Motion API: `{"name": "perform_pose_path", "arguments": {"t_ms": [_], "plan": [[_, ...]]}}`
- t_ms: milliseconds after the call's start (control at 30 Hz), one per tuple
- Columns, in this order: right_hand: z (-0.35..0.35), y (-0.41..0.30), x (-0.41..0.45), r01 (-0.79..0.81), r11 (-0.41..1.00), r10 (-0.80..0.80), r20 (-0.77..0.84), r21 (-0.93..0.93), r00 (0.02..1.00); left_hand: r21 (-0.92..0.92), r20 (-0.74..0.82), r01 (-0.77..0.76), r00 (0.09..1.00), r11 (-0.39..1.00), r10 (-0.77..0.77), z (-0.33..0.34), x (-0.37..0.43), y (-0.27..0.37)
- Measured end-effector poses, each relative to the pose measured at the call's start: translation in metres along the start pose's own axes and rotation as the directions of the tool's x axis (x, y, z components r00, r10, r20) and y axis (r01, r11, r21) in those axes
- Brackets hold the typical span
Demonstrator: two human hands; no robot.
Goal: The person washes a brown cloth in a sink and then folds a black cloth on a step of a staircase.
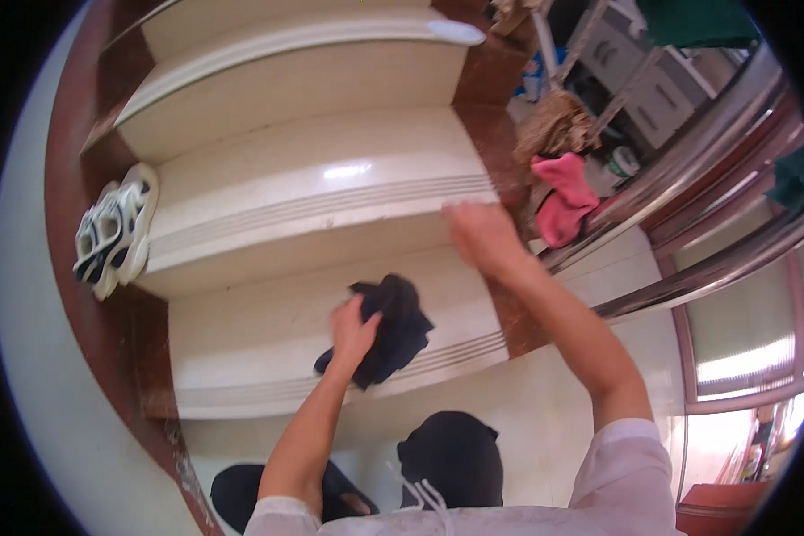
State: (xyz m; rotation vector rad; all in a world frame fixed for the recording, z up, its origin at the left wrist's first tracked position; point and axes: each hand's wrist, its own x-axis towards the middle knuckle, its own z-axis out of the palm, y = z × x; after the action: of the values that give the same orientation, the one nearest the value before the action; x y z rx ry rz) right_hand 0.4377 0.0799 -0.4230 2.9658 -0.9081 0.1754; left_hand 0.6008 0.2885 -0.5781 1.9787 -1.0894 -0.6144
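Note:
A crumpled dark cloth [398, 328] lies on the lower step of a pale tiled staircase [254, 335]. My left hand [354, 328] grips its left side, with the thumb and fingers pressed into the folds. Farther up and to the right, my right hand [481, 236] is raised over the right end of the steps. It is blurred by motion, and its curled fingers are partly hidden; I see nothing in it. My dark-clad knees [452, 459] are just in front of the lowest step.
White-and-black sneakers [115, 231] rest at the left end of a step. Metal handrails [650, 214] curve along the right. Beside them are a pink cloth item [564, 197] and crumpled brown material [556, 127]. A whitish oval object [457, 31] sits on an upper step.

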Motion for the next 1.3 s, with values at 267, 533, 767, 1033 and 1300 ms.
{"name": "perform_pose_path", "arguments": {"t_ms": [267, 533, 767, 1033, 1300], "plan": [[0.130, -0.063, -0.097, -0.200, 0.073, 0.194, 0.183, 0.977, 0.964, -0.769, 0.401, 0.406, 0.908, 0.493, -0.123, -0.059, 0.017, 0.063], [0.043, -0.043, -0.102, -0.101, -0.459, 0.331, 0.275, 0.882, 0.903, -0.592, 0.321, 0.331, 0.933, 0.735, -0.161, -0.107, 0.017, 0.042], [0.000, -0.018, -0.102, 0.051, 0.260, 0.509, -0.182, 0.964, 0.841, -0.740, 0.197, 0.150, 0.980, 0.656, -0.003, -0.158, 0.011, 0.071], [0.078, -0.022, -0.187, -0.113, 0.902, 0.191, -0.151, 0.416, 0.970, -0.305, 0.283, 0.474, 0.873, 0.826, -0.397, -0.177, -0.044, -0.057], [0.106, -0.074, -0.154, 0.050, 0.880, -0.077, 0.038, 0.472, 0.996, 0.299, 0.310, 0.071, 0.936, 0.952, -0.167, -0.155, -0.044, -0.039]]}}
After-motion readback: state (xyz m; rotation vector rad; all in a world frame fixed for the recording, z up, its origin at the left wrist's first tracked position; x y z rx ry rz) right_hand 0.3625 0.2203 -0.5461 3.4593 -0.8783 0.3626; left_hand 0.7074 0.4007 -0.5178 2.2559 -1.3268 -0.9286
